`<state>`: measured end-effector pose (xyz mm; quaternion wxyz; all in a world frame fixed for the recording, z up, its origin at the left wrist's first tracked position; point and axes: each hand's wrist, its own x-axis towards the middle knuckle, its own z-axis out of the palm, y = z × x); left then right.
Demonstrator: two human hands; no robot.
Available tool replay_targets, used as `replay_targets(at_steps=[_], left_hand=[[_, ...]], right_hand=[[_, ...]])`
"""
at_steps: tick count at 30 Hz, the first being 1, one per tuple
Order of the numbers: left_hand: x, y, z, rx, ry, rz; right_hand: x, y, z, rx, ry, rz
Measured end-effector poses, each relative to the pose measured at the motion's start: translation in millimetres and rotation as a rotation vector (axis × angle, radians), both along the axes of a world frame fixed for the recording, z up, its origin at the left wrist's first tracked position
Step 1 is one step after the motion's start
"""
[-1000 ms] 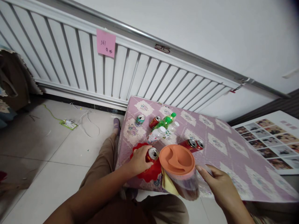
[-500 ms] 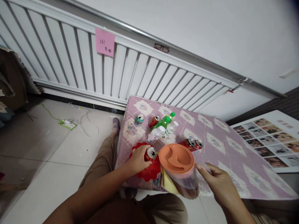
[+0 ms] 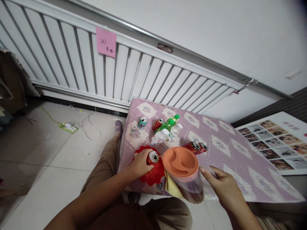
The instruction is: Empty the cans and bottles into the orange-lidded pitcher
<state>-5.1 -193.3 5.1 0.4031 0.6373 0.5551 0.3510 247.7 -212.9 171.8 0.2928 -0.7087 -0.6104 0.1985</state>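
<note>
My left hand is wrapped round a red drink can with an opened top, over a red scalloped mat. In my right hand is the handle of a clear pitcher with an orange lid. The pitcher tilts toward the can, its spout close to the can's opening, and brownish liquid lies in its lower part. A thin trace shows between spout and can; whether liquid is flowing I cannot tell. A yellow cloth lies partly behind the pitcher.
Beyond my hands, on the purple quilted cover, stand a green can, a red can, green-capped bottles, white-capped bottles and two red cans. A radiator runs behind; a power strip lies on the floor.
Both hands keep their grips, with the pitcher still tilted at the can. The whole view has shifted very slightly; nothing else has visibly moved.
</note>
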Motion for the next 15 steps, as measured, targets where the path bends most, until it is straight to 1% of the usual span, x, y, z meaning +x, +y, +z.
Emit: replay_targets(at_steps=[7, 15], left_hand=[[-1.8, 0.6, -3.7, 0.016, -0.002, -0.011], [-1.6, 1.0, -5.2, 0.029, 0.003, -0.018]], right_hand=[[-7.9, 0.0, 4.0, 0.006, 0.024, -0.015], [-8.1, 1.7, 3.2, -0.006, 0.040, -0.012]])
